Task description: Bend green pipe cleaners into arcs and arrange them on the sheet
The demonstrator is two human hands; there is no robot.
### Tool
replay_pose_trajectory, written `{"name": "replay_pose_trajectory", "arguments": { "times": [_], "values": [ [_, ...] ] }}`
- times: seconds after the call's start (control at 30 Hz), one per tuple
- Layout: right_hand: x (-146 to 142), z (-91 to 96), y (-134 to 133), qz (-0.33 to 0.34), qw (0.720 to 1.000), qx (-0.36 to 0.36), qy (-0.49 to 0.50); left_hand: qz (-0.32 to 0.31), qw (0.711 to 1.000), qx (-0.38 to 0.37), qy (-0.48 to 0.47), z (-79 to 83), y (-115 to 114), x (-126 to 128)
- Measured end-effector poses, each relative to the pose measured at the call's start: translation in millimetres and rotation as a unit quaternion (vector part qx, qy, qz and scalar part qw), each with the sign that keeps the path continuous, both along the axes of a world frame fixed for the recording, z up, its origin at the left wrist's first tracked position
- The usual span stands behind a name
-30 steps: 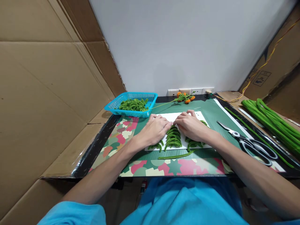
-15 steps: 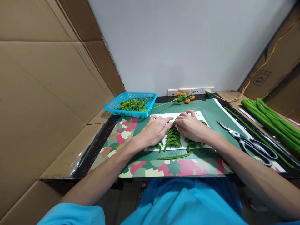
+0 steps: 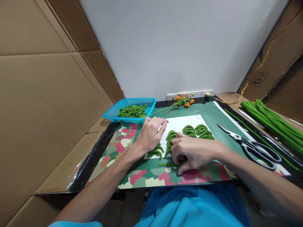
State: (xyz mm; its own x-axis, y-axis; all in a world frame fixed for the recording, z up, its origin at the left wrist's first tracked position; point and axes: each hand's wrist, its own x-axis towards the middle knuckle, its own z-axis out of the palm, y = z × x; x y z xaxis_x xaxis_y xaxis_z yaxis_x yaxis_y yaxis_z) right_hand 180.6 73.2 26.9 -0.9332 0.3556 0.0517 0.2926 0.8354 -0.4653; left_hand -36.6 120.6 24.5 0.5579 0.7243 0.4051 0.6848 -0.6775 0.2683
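Note:
My left hand (image 3: 151, 134) rests over the left side of a white sheet (image 3: 176, 123), thumb and fingers apart, with nothing visible in it. Bent green pipe cleaner pieces (image 3: 188, 130) lie on the sheet in several overlapping rows, some partly hidden by my hands. At the sheet's front edge, my right hand (image 3: 190, 153) reaches down with curved fingers, its thumb apart from them. A loose green pipe cleaner strip (image 3: 165, 165) runs under this hand; its right part is hidden, and no grip on it shows.
A blue basket (image 3: 110, 115) of looped green pieces stands at the back left. Orange pipe cleaner flowers (image 3: 187, 104) lie at the back on a thin stem. Scissors (image 3: 238, 137) lie to the right, slightly open, beside long green pipe cleaners (image 3: 272, 123). A cardboard wall (image 3: 47, 110) rises at left.
My right hand has moved from the top of the middle row down to the loose strip, uncovering the right-hand rows. My left hand has drawn slightly left, apart from the right.

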Motion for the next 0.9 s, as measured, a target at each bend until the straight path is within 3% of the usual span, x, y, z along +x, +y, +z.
{"name": "replay_pose_trajectory", "arguments": {
  "times": [0.3,0.43,0.57,0.63,0.73,0.8,0.9],
  "values": [
    [3.1,0.5,5.4,-0.033,0.998,-0.006,0.057,-0.019,0.999,0.027,-0.017,1.2,0.8,-1.6],
    [14.3,9.5,11.5,-0.125,0.980,0.043,0.147,-0.031,0.998,0.047,0.000,3.1,3.8,-4.0],
    [52.0,23.9,21.4,-0.326,0.912,0.177,0.175,-0.058,0.995,0.083,-0.019,4.4,11.8,-7.7],
    [83.0,30.4,25.0,-0.437,0.868,0.196,0.129,-0.085,0.990,0.093,-0.058,5.0,17.8,-8.6],
    [136.7,35.0,27.6,-0.578,0.799,0.163,-0.036,-0.124,0.982,0.092,-0.108,6.1,27.3,-10.1],
    [169.8,34.0,28.1,-0.617,0.764,0.104,-0.157,-0.144,0.977,0.110,-0.115,7.3,31.7,-12.8],
    [204.0,26.0,27.4,-0.630,0.742,0.066,-0.220,-0.185,0.966,0.143,-0.109,12.5,29.7,-20.6]
  ]
}}
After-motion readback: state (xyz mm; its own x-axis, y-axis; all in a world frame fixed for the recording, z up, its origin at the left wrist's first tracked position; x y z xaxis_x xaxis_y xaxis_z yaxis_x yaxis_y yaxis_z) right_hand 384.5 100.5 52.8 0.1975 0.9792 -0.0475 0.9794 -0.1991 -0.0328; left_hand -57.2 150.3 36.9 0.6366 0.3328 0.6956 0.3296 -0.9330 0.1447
